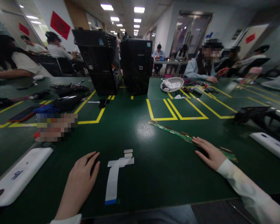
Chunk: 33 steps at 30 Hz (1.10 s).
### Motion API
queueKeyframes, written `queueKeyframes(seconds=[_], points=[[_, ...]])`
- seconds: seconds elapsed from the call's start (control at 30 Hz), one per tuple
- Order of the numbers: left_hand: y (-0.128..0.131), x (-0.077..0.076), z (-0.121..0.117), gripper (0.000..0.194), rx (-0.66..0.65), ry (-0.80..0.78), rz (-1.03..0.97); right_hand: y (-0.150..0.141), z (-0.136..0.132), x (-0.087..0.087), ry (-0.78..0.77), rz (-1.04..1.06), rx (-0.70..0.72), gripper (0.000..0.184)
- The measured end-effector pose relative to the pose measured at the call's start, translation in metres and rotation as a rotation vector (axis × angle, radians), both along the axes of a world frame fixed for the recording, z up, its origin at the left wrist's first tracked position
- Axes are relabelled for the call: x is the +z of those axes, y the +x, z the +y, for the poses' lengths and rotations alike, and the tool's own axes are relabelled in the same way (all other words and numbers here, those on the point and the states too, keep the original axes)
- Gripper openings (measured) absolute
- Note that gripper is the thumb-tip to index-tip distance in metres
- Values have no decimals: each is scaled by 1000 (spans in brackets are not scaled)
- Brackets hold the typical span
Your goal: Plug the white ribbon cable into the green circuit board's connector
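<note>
A white flat ribbon cable (112, 182) with a blue end and a small connector at its far end lies on the green table, folded across itself. Just to its left my left hand (82, 175) rests palm down, fingers stretched out and holding nothing. A long, narrow green circuit board (171, 131) lies slantwise on the right side. Over its nearer half lies my right hand (208, 152), fingers extended and touching the board, not wrapped round it. Part of the board is hidden under that hand.
White flat casings lie at the left (21, 174) and right (272, 146). Two black computer towers (136, 67) stand at the back. A white basket (172, 84) holds small parts. Yellow tape (163, 119) marks the table (149, 183). A person (200, 68) sits across the table.
</note>
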<state>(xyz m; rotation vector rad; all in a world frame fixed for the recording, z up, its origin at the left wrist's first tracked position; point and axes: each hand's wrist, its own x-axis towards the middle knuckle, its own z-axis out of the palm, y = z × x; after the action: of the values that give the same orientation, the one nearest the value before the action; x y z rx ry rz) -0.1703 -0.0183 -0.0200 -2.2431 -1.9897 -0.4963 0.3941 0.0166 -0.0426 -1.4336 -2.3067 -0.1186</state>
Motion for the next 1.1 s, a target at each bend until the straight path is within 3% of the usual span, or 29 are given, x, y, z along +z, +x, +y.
queueKeyframes(seconds=[0.37, 0.57, 0.8, 1.1], points=[[0, -1, 0, 50, 8, -6, -17, -152, 40, 11, -38, 18, 293, 47], [0, 1, -2, 47, 5, -15, -35, -207, 49, 15, -84, 16, 390, 51], [2, 1, -2, 48, 7, -11, -38, -218, 52, 15, -113, 39, 432, 52], [3, 3, -2, 48, 10, -7, -41, -184, 52, 15, -8, 61, 426, 43]])
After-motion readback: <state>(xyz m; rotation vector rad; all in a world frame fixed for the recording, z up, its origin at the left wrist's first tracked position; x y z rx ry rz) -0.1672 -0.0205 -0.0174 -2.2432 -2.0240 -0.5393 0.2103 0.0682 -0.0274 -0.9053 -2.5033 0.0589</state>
